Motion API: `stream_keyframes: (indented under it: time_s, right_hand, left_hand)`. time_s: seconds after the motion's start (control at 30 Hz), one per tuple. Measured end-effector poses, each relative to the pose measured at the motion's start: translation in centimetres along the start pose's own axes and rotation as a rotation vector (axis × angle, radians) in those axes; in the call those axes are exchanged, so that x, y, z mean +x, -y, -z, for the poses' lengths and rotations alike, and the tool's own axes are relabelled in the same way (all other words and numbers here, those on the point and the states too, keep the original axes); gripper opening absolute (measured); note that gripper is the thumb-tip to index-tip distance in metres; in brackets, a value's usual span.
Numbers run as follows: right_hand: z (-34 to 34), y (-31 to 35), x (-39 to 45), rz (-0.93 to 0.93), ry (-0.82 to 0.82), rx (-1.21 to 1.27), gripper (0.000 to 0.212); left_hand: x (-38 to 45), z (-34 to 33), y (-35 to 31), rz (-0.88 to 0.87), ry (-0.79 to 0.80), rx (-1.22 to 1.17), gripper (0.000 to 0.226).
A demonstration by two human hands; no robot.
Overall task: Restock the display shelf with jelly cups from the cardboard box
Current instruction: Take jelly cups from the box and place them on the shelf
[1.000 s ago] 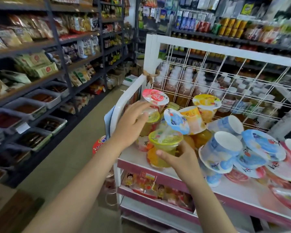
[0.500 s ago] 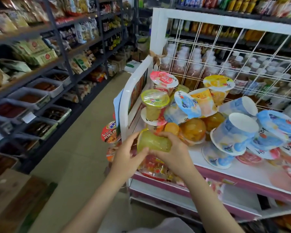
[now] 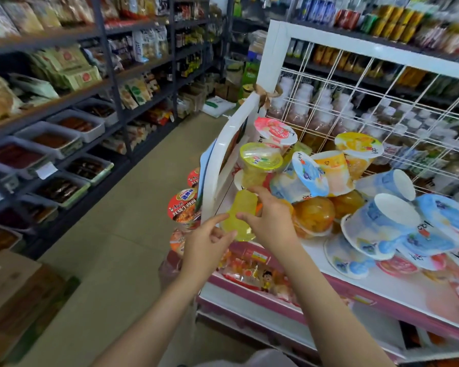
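Head view looked down at a white display shelf with a pink front edge (image 3: 398, 292) and a white wire grid at its back. On its top level lay a loose pile of plastic jelly cups (image 3: 337, 197): some stood upright with foil lids up, many were tipped on the side or turned bottom up. Among them were a yellow-green lidded cup (image 3: 260, 165) standing at the left end, a pink lidded cup (image 3: 274, 132) behind it, blue and white cups (image 3: 379, 226) on the right, and clear orange cups with fruit pieces (image 3: 313, 215) in the middle.

At the front left corner of this level, a clear yellow jelly cup (image 3: 240, 215) was held tilted, just beside the white curved side frame (image 3: 223, 165). The right hand (image 3: 272, 219) gripped it, with thumb on the near side and fingers curled over the top. The left hand (image 3: 206, 247) had relaxed fingers, and its fingertips touched the lower left side of the same cup without closing on it.

Below the top level, a lower tier (image 3: 252, 271) held packets in pink and orange. Round red-lidded noodle bowls (image 3: 183, 205) hung at the shelf's left side. Across the aisle, dark metal shelves carried white trays of dark red and brown foods (image 3: 53, 140), and bagged snacks above. A brown cardboard box (image 3: 13, 295) stood on the floor at lower left; its contents could not be seen.
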State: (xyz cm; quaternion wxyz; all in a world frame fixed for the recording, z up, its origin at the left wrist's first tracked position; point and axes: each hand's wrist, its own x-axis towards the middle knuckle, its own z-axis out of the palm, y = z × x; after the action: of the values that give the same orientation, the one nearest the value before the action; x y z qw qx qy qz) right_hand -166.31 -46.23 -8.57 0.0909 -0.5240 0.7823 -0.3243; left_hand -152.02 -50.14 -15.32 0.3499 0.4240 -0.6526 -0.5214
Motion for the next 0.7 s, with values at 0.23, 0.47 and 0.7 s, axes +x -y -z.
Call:
stream_keyframes:
  time_s: [0.23,0.47,0.7]
  right_hand:
    - [-1.3,0.1,1.0,0.007,-0.027,0.037,0.061]
    - [-1.6,-0.3,0.9,0.045,-0.078,0.041,0.053]
    - [-1.9,-0.6,0.4,0.073,-0.078,0.025,0.050]
  left_hand:
    - [1.3,-0.5,0.7,-0.010,-0.086,-0.040,0.048]
    - [1.4,-1.2,1.7,0.020,-0.102,-0.105,0.047]
    - [2.2,-1.5,2.4,0.054,-0.123,-0.070,0.041]
